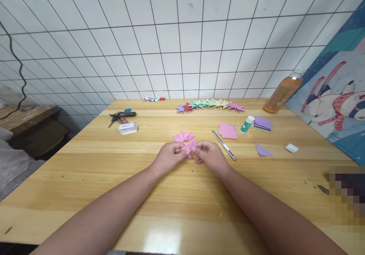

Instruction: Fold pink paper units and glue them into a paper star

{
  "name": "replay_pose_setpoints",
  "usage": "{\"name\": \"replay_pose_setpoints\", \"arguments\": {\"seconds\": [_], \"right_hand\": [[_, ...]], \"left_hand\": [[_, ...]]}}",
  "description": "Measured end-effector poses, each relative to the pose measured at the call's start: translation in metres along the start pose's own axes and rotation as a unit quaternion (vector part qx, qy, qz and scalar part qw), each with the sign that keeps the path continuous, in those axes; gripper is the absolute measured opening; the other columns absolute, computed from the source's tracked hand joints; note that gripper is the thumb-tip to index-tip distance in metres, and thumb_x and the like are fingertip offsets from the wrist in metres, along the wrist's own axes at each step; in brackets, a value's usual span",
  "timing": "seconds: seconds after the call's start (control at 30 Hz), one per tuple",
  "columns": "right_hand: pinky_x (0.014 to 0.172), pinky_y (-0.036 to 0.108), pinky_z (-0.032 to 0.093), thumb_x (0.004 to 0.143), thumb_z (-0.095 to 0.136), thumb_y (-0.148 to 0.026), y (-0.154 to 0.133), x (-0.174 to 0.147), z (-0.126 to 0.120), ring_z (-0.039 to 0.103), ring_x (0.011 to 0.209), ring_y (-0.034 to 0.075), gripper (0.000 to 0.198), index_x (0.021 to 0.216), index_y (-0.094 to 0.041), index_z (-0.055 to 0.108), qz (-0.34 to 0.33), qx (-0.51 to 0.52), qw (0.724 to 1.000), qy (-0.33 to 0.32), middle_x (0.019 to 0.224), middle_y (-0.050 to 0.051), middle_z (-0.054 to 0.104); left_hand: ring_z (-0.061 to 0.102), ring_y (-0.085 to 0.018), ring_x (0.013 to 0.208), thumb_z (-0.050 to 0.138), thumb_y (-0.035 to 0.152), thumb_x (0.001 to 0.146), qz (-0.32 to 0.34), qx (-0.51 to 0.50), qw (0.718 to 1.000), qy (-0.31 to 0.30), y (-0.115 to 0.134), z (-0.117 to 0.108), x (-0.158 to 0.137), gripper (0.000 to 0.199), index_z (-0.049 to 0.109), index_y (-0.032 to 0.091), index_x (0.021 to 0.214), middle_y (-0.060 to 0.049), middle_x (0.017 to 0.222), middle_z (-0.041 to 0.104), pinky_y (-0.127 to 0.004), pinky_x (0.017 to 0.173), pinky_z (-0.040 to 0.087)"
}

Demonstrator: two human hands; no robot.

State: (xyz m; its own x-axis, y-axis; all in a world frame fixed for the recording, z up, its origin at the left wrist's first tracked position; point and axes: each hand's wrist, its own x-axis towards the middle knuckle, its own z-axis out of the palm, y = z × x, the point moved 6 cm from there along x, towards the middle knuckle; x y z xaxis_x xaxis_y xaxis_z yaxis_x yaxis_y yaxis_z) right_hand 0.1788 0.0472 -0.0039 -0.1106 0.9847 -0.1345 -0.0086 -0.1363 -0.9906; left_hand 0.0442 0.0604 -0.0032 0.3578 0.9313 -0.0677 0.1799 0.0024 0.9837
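Between my two hands is a small pink piece of folded paper (188,145), pinched at its edges just above the table. My left hand (172,154) grips its left side with thumb and fingers. From the right, my right hand (209,154) has thumb and fingertips closed on the other end. Just behind them lies a pink pleated paper shape (182,136) with pointed tips. A utility knife (224,145) lies slantwise to the right of my right hand. Beyond it is a small stack of pink paper squares (228,130).
Along the back runs a row of colourful folded paper stars (211,103). On the right are a glue stick (247,124), purple paper squares (262,123), a purple folded triangle (262,149), an eraser (291,148) and a drink bottle (282,94). Keys (122,116), a small box (128,128) and markers (154,99) lie left.
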Motion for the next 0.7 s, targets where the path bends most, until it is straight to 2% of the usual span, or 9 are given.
{"name": "replay_pose_setpoints", "arguments": {"seconds": [0.17,0.33,0.47,0.7], "right_hand": [[0.051,0.022,0.05,0.058,0.072,-0.041,0.0026,0.0013,0.0005,0.056,0.05,0.008,0.031,0.07,-0.015,0.061,0.011,0.018,1.0,-0.01,0.063,0.0,0.063],[0.052,0.021,0.046,0.057,0.073,-0.04,0.0027,0.0023,-0.002,0.054,0.05,0.008,0.03,0.062,-0.014,0.059,-0.009,0.031,0.999,-0.008,0.055,-0.001,0.059],[0.051,0.021,0.046,0.056,0.074,-0.04,0.0049,0.0023,-0.0034,0.054,0.048,0.008,0.032,0.059,-0.014,0.057,0.008,0.055,0.998,0.001,0.053,-0.002,0.058],[0.051,0.021,0.051,0.059,0.073,-0.039,0.0074,0.0015,0.0001,0.055,0.05,0.007,0.03,0.074,-0.015,0.063,0.036,0.041,0.998,-0.024,0.066,0.001,0.064]], "left_hand": [[0.065,-0.019,0.071,0.067,0.037,0.065,-0.004,-0.009,1.0,0.003,-0.0017,-0.0004,0.0006,0.026,0.065,0.013,0.075,-0.004,0.073,0.071,-0.027,0.066,0.047],[0.066,-0.02,0.073,0.066,0.037,0.068,-0.011,0.002,1.0,-0.005,-0.0033,0.0005,-0.0001,0.026,0.064,0.013,0.076,-0.006,0.075,0.071,-0.027,0.068,0.047],[0.066,-0.02,0.073,0.065,0.037,0.069,-0.006,0.006,1.0,-0.005,-0.003,0.0011,0.0,0.025,0.064,0.013,0.076,-0.005,0.074,0.071,-0.027,0.067,0.047],[0.065,-0.018,0.074,0.065,0.033,0.068,0.002,-0.022,1.0,0.003,-0.0016,-0.0021,0.0011,0.022,0.064,0.014,0.079,-0.003,0.075,0.069,-0.025,0.069,0.047]]}}
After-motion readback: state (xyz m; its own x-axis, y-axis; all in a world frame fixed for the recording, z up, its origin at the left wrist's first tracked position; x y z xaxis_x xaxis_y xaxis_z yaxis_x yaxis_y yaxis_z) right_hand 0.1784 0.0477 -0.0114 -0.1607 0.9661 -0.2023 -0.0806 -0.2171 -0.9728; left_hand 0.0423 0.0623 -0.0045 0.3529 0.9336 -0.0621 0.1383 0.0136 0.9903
